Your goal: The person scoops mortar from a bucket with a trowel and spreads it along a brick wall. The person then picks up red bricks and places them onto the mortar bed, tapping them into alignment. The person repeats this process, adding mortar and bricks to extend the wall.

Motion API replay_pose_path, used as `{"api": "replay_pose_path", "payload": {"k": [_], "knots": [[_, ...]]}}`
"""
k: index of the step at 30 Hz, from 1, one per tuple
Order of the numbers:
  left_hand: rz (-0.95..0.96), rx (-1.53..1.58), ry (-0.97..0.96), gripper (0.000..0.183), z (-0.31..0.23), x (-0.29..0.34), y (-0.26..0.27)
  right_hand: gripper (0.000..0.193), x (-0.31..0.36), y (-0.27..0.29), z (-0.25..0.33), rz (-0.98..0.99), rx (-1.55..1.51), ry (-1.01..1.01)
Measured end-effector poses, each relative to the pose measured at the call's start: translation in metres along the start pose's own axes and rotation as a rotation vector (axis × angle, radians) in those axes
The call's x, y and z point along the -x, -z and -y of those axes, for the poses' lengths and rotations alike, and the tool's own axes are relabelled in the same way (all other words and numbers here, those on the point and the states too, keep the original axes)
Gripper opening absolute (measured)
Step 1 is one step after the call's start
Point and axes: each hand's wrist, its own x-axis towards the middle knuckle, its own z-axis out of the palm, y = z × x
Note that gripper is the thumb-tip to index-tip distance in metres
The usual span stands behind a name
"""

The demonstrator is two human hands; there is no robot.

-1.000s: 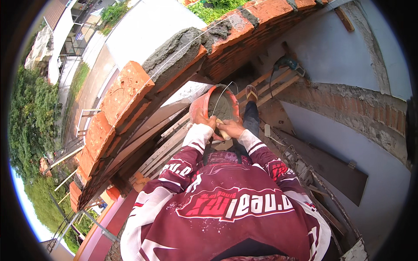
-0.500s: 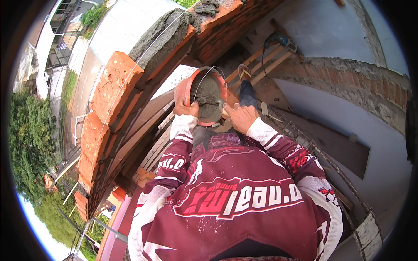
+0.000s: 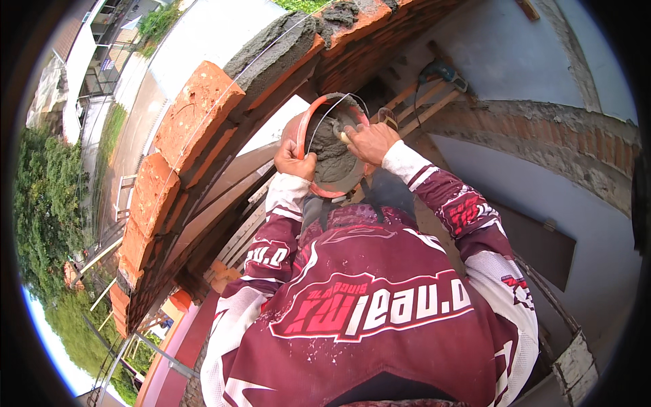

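Observation:
An orange bucket [image 3: 293, 129] with a thin wire handle is held in front of me, its mouth tilted toward me. Wet grey mortar [image 3: 331, 157] lies inside it. My left hand [image 3: 296, 161] is closed on the bucket's left rim, thumb on the inner side. Over the right part of the mouth, my right hand [image 3: 371, 142] is closed around the pale handle of a trowel [image 3: 344, 138]. The trowel's blade cannot be made out against the mortar.
Left of me runs a brick wall [image 3: 198, 102] with a taut string along it and a mortar bed [image 3: 274, 57] on top. A blue power tool [image 3: 441, 71] rests on wooden boards [image 3: 430, 108] ahead. A rough wooden pole [image 3: 553, 298] is at my right.
My right hand has moved farther away and over the bucket's mouth with the trowel. The bucket has shifted slightly right, my left hand still on its rim. The whole view has turned a little.

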Motion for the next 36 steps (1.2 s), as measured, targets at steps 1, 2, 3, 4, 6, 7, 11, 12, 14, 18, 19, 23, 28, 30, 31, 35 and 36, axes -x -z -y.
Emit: {"api": "replay_pose_path", "payload": {"k": [1, 2, 3, 4, 6, 7, 11, 12, 14, 18, 19, 23, 28, 30, 31, 35, 36], "knots": [[-0.006, 0.070, 0.029, 0.031, -0.002, -0.001, 0.000, 0.037, 0.001, 0.000, 0.002, -0.014, 0.026, 0.073], [-0.042, 0.081, 0.071, 0.031, -0.002, -0.001, 0.002, 0.038, 0.003, 0.001, 0.003, -0.034, 0.075, 0.110], [-0.078, 0.094, 0.112, 0.031, -0.001, -0.003, 0.003, 0.038, 0.008, 0.001, 0.005, -0.041, 0.144, 0.175], [-0.121, 0.116, 0.128, 0.031, 0.001, -0.002, 0.005, 0.037, 0.017, 0.001, 0.008, 0.003, 0.144, 0.188], [-0.156, 0.127, 0.167, 0.031, 0.007, 0.002, 0.007, 0.036, 0.038, 0.001, 0.010, -0.030, 0.124, 0.250], [-0.169, 0.099, 0.193, 0.031, 0.011, 0.007, 0.008, 0.039, 0.051, 0.001, 0.011, -0.069, 0.137, 0.239], [-0.203, 0.024, 0.136, 0.027, 0.019, 0.021, 0.006, 0.045, 0.083, 0.006, 0.003, 0.059, 0.098, -0.001], [-0.195, 0.000, 0.099, 0.025, 0.019, 0.022, 0.005, 0.044, 0.083, 0.007, 0.000, -0.004, 0.014, -0.045], [-0.187, -0.029, 0.129, 0.026, 0.016, 0.024, 0.003, 0.041, 0.074, 0.007, -0.005, -0.128, -0.153, -0.123], [-0.176, 0.039, 0.123, 0.026, 0.004, 0.018, 0.000, 0.039, 0.032, -0.010, -0.002, 0.193, -0.252, -0.256], [-0.177, 0.057, 0.123, 0.026, 0.001, 0.016, 0.000, 0.040, 0.031, -0.019, 0.005, 0.239, -0.365, -0.226], [-0.180, 0.168, 0.153, 0.029, -0.007, 0.010, 0.003, 0.042, 0.041, -0.046, 0.027, 0.270, -0.703, -0.104], [-0.111, 0.189, 0.185, 0.030, -0.016, 0.009, 0.009, 0.036, 0.076, -0.046, 0.035, -0.003, -0.542, -0.204], [-0.118, 0.176, 0.177, 0.030, -0.019, 0.009, 0.006, 0.034, 0.087, -0.040, 0.039, -0.247, -0.309, -0.119], [-0.120, 0.180, 0.176, 0.030, -0.020, 0.009, 0.004, 0.035, 0.088, -0.035, 0.037, -0.296, -0.074, -0.021], [-0.123, 0.179, 0.166, 0.031, -0.021, 0.008, -0.005, 0.039, 0.102, -0.006, 0.021, -0.286, -0.037, -0.040], [-0.133, 0.163, 0.182, 0.032, -0.021, 0.009, -0.005, 0.038, 0.101, 0.001, 0.016, -0.282, -0.080, -0.098]]}}
